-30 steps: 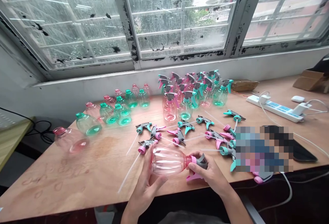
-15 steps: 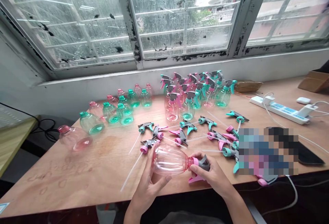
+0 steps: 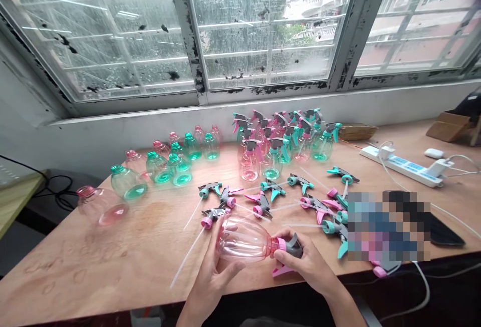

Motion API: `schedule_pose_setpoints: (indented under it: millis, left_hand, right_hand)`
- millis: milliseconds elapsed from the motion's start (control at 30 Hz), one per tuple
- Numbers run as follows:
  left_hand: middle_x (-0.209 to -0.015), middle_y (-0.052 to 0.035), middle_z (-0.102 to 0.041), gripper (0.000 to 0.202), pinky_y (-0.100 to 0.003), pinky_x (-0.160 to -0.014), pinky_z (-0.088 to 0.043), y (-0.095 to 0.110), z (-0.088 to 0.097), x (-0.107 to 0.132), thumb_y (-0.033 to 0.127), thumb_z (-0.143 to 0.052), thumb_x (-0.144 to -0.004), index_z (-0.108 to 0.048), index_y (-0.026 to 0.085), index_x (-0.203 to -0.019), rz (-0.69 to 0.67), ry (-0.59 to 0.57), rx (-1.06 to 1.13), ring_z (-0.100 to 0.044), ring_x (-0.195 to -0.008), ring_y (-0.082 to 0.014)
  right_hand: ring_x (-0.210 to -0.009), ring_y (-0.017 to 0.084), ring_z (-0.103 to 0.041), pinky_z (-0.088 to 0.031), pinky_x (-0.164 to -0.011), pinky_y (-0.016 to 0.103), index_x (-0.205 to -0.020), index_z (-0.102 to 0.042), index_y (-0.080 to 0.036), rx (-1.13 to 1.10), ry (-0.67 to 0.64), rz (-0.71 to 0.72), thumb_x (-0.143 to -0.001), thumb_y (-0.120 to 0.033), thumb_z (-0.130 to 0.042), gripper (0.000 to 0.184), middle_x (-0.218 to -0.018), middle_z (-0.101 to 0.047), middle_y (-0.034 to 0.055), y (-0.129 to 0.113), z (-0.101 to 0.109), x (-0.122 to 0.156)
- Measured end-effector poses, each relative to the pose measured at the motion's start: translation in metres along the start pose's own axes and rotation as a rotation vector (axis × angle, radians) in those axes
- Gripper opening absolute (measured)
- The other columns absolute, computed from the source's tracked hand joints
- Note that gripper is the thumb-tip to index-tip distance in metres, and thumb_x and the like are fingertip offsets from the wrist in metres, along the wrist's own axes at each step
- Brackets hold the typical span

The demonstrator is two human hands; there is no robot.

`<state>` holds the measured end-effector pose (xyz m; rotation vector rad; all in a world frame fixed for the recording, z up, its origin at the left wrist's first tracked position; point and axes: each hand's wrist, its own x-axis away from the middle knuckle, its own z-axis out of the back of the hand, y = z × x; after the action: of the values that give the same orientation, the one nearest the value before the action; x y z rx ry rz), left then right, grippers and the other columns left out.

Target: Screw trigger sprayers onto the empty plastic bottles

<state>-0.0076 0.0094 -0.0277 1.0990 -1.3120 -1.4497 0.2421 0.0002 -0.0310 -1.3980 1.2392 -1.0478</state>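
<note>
A clear pink spray bottle (image 3: pixel 244 239) lies sideways between my hands, low over the front of the table. My left hand (image 3: pixel 212 272) cups its base end, thumb below and fingers behind it. At its neck, my right hand (image 3: pixel 306 262) pinches the pink collar of the grey and pink trigger sprayer (image 3: pixel 291 247), which sits on the bottle mouth. The pink trigger hangs beneath. Around them lie several loose sprayer heads in pink or teal with grey, such as a pink one (image 3: pixel 259 204) and a teal one (image 3: pixel 273 188), with thin white tubes.
Open pink and green bottles (image 3: pixel 180 169) stand in rows at the left. Bottles with sprayers fitted (image 3: pixel 271 159) stand grouped by the window wall. A white power strip (image 3: pixel 400 167), a dark phone-like slab (image 3: pixel 447 229) and a cardboard box (image 3: pixel 447 125) are at the right.
The view has shifted slightly, so the things sit a little further left and lower. My right thumb has moved onto the pink collar; both hands still hold the bottle.
</note>
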Motion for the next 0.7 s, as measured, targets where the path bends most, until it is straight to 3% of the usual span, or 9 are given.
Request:
schedule_pose_setpoints:
  millis: [267, 433, 533, 700]
  left_hand:
    - [-0.176, 0.0026, -0.017, 0.082, -0.046, -0.132, -0.018, -0.0018, -0.0006, 0.0015, 0.041, -0.07, -0.095, -0.024, 0.042, -0.163, -0.064, -0.002, -0.072, -0.017, -0.161, -0.0318]
    - [-0.176, -0.0022, -0.017, 0.105, -0.049, -0.132, -0.016, -0.0017, -0.0014, 0.0027, 0.04, -0.083, -0.084, -0.016, 0.037, -0.165, -0.024, 0.013, -0.059, -0.016, -0.161, -0.0347]
    - [-0.175, -0.0037, -0.021, 0.095, -0.05, -0.132, -0.019, 0.0009, -0.0034, -0.0002, 0.04, -0.078, -0.089, -0.02, 0.035, -0.165, -0.047, 0.023, -0.035, -0.017, -0.161, -0.0344]
    - [-0.174, 0.0001, -0.025, 0.083, -0.05, -0.132, -0.016, -0.0012, -0.0035, -0.0026, 0.037, -0.074, -0.093, -0.027, 0.041, -0.162, -0.091, 0.026, -0.098, -0.02, -0.16, -0.0323]
  right_hand:
    - [-0.057, 0.019, -0.068, -0.054, -0.059, 0.028, -0.096, -0.067, -0.018, -0.022, 0.023, -0.006, -0.08, -0.051, -0.086, 0.041, -0.063, -0.072, -0.0011, -0.0009, 0.0, -0.001]
    - [-0.059, 0.019, -0.069, -0.057, -0.06, 0.028, -0.095, -0.069, -0.018, 0.004, 0.026, 0.002, -0.078, -0.051, -0.087, 0.041, -0.067, -0.071, -0.0016, -0.0024, -0.0018, -0.0003]
    - [-0.057, 0.017, -0.068, -0.057, -0.057, 0.027, -0.095, -0.07, -0.018, 0.005, 0.041, 0.011, -0.078, -0.051, -0.087, 0.041, -0.067, -0.071, -0.002, -0.0023, -0.0022, -0.0003]
    - [-0.052, 0.018, -0.066, -0.055, -0.051, 0.027, -0.099, -0.067, -0.019, -0.008, 0.09, -0.006, -0.079, -0.055, -0.085, 0.045, -0.06, -0.073, -0.0017, -0.0006, -0.0018, -0.0007]
